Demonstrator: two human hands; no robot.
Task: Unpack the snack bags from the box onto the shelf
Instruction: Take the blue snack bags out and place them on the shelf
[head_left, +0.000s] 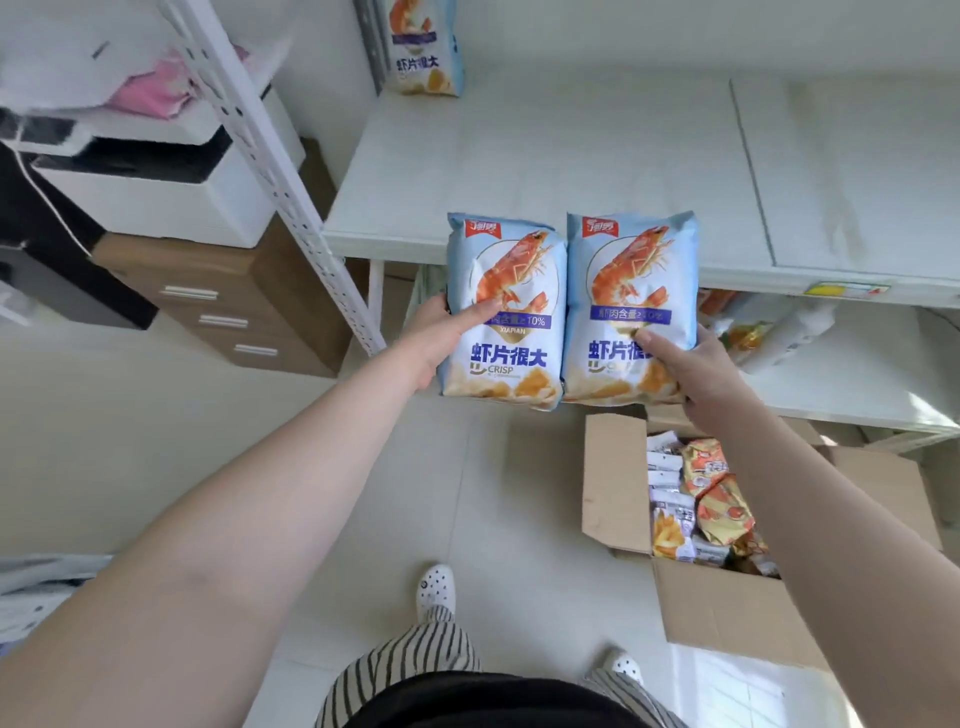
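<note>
White shelf (545, 171) ahead: my left hand (441, 332) and right hand (696, 374) each clutch 1 puffy shrimp-crisp bag (501, 312), (631, 301) by thumb-pinch grip, which may slip or topple at the edge.

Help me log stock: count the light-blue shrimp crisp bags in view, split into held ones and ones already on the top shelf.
Held, one in the left hand, one in the right hand: 2
Standing on the top shelf: 1
Total: 3
</note>
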